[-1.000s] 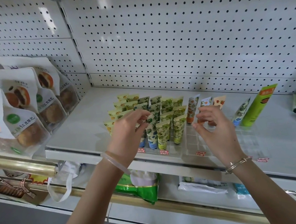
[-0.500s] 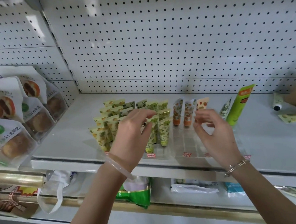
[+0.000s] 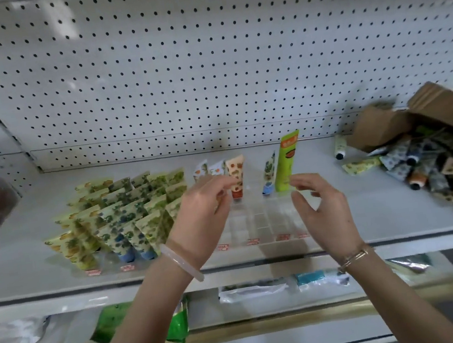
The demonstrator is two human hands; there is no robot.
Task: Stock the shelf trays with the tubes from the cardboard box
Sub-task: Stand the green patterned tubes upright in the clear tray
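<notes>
While left grip (image 3: 204, 211) and right grip (image 3: 322, 204) hover loose, empty, clear gridded tray (image 3: 267, 225), tubes (image 3: 127, 213)

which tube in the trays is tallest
The bright green tube, rightmost in the clear tray; it rises well above all the patterned tubes.

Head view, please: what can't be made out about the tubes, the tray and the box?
Cardboard box: cut off by the right edge, so its tubes cannot be counted.
Clear tray: the left hand covers its left cells.
Green tube print: too small and blurred to read.
Lower-shelf packets: blurred.
</notes>
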